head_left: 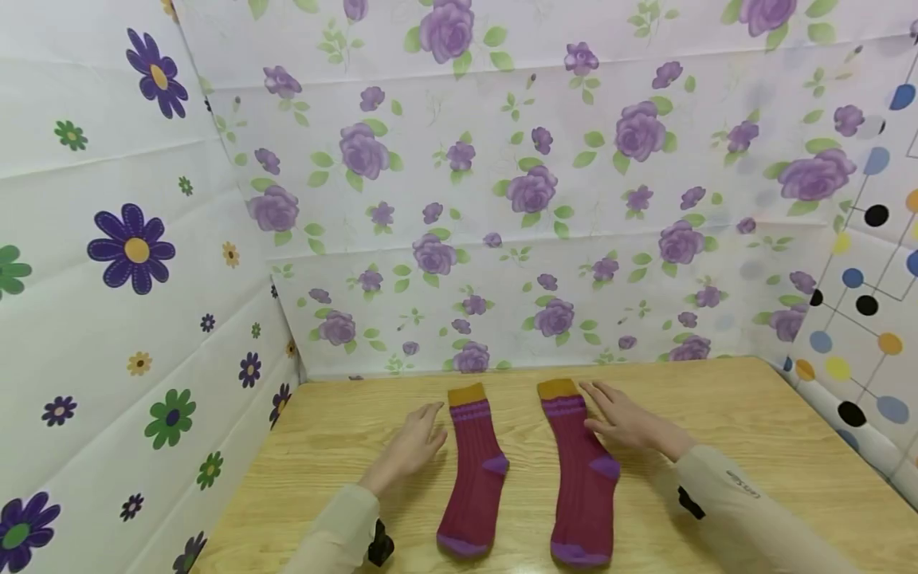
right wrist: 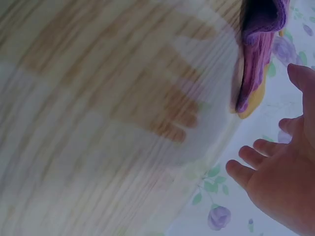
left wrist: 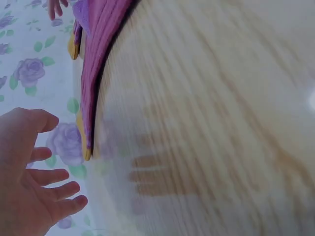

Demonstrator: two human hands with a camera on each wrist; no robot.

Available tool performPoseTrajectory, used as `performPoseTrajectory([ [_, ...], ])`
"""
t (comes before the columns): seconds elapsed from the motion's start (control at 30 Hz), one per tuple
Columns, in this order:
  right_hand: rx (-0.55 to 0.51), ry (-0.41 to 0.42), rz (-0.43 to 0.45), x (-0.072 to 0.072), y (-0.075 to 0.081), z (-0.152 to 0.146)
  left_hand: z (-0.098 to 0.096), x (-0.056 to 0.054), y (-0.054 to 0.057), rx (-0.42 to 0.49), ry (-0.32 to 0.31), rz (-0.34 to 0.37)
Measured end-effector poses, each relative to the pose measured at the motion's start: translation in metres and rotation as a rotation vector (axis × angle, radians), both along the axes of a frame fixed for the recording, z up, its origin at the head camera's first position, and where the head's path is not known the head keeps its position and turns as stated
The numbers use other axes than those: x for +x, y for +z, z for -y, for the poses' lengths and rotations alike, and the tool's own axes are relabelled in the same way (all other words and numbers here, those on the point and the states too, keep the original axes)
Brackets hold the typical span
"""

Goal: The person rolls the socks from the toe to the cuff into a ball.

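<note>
Two maroon socks with mustard cuffs and purple heels and toes lie flat on the wooden table, cuffs toward the back. Beside the cuff of the left sock (head_left: 473, 478) is my left hand (head_left: 413, 443), its fingers extended and holding nothing. In the left wrist view that sock (left wrist: 98, 64) lies apart from the fingers. My right hand (head_left: 631, 418) is at the right edge of the right sock (head_left: 582, 478), near its cuff; whether it touches the fabric I cannot tell. The right wrist view has the right hand (right wrist: 280, 172) with fingers spread and nothing held.
A wooden table (head_left: 344, 422) bears the socks. Behind it hangs a sheet with purple roses (head_left: 531, 191). At the left is a daisy-patterned sheet (head_left: 215, 375), at the right a dotted one (head_left: 861, 343). Each wrist carries a small black device (head_left: 381, 544).
</note>
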State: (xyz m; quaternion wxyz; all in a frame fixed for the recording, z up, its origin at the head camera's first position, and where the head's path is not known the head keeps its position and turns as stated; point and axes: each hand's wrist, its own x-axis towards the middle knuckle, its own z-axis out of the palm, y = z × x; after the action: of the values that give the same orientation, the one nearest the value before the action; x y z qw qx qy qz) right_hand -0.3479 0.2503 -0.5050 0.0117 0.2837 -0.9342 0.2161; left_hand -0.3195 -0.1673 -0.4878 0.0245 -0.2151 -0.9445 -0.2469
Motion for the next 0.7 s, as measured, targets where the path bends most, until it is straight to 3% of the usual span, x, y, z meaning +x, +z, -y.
performPoseTrajectory([
  [0.27, -0.016, -0.043, 0.084, -0.001, -0.003, 0.005, -0.017, -0.003, 0.003, 0.056, -0.032, -0.014],
  [0.47, -0.042, -0.034, 0.022, -0.003, 0.000, 0.014, -0.033, -0.003, 0.005, 0.094, -0.029, -0.045],
  [0.7, -0.080, -0.044, -0.008, -0.007, 0.004, 0.023, -0.045, -0.002, 0.009, 0.162, -0.047, 0.028],
])
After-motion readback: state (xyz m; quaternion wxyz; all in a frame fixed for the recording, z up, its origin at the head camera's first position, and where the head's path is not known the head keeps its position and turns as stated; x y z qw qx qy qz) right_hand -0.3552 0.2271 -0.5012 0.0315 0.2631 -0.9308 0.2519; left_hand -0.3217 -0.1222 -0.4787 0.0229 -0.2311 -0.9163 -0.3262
